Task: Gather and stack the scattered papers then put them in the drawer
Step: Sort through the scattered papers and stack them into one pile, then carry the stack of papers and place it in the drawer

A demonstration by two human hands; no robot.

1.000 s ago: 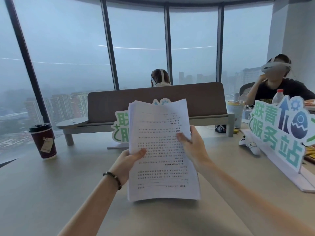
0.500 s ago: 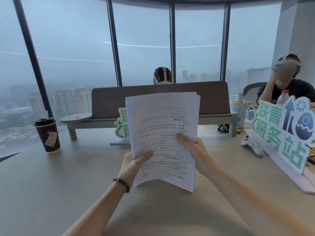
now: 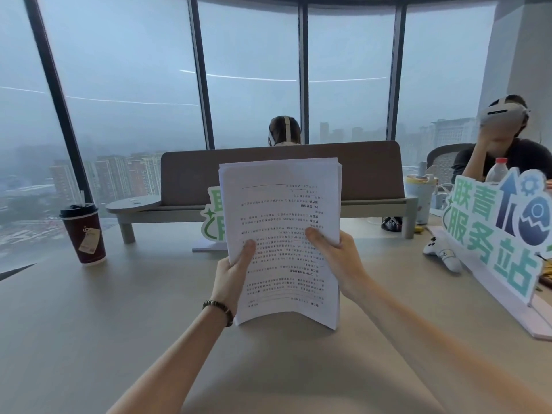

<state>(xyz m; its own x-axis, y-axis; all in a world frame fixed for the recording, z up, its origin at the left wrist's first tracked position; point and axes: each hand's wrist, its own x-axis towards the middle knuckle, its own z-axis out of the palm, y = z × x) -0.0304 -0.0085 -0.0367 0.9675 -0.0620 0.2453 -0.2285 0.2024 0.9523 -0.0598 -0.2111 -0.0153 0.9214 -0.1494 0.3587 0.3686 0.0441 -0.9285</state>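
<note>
white papers (image 3: 280, 222) with black print, maroon cup (image 3: 85, 234), green-white sign (image 3: 493, 234)

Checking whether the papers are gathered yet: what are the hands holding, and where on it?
Both hold one stack of papers upright: the left hand grips its left edge, the right hand its right edge, thumbs on the front.

Pale beige tabletop (image 3: 89, 324) and what rests on it

A dark red paper coffee cup with black lid (image 3: 83, 234) stands at left, a grey desk riser shelf (image 3: 268, 209) across the back, a green-and-white cut-out sign (image 3: 495, 234) and a white game controller (image 3: 442, 253) at right.
</note>
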